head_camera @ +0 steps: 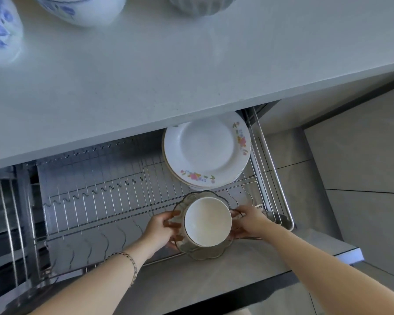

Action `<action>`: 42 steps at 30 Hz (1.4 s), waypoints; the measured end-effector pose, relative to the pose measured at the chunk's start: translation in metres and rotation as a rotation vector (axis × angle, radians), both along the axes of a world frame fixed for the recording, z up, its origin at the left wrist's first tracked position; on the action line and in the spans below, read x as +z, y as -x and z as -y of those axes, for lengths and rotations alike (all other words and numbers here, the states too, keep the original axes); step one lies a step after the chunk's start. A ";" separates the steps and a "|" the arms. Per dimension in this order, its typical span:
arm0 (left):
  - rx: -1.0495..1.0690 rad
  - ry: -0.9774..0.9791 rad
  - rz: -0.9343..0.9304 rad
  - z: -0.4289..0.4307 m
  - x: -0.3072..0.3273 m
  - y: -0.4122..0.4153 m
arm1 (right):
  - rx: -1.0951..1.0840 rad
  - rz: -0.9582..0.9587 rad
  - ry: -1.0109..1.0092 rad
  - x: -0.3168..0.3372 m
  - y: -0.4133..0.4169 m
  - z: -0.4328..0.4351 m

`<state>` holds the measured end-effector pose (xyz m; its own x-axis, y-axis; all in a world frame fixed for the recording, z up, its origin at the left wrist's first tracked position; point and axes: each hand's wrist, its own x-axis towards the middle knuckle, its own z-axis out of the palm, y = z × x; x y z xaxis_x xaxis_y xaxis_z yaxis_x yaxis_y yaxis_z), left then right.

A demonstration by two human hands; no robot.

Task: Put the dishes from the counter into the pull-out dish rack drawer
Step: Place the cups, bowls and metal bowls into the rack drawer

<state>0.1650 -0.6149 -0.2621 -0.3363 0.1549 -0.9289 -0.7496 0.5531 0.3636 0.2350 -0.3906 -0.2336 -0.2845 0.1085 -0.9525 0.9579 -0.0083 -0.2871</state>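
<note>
A white bowl (207, 221) sits inside a clear scalloped glass dish (203, 253), held over the front right of the pull-out wire dish rack drawer (89, 201). My left hand (162, 230) grips the dish's left rim and my right hand (248, 220) grips its right rim. Behind them, a stack of white floral plates (206, 151) lies flat in the rack's back right corner. On the counter (168, 71) stand blue-patterned white dishes (82, 10) at the far left and a ribbed grey bowl (203, 5) at the top.
A blue-flowered white vessel (0, 30) sits at the counter's left edge. The drawer's grey front panel (214, 276) lies below my hands. Upright wire slots fill the rack's left and middle. Tiled floor (362, 178) is at the right.
</note>
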 end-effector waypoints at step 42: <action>0.411 0.054 0.233 -0.068 -0.057 0.037 | 0.098 -0.023 -0.099 -0.042 -0.018 -0.050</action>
<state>0.1275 -0.5468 -0.3191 -0.1415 0.0017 -0.9899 -0.9685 0.2069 0.1388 0.2527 -0.3402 -0.2754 -0.3199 0.1724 -0.9316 0.9459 0.1146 -0.3036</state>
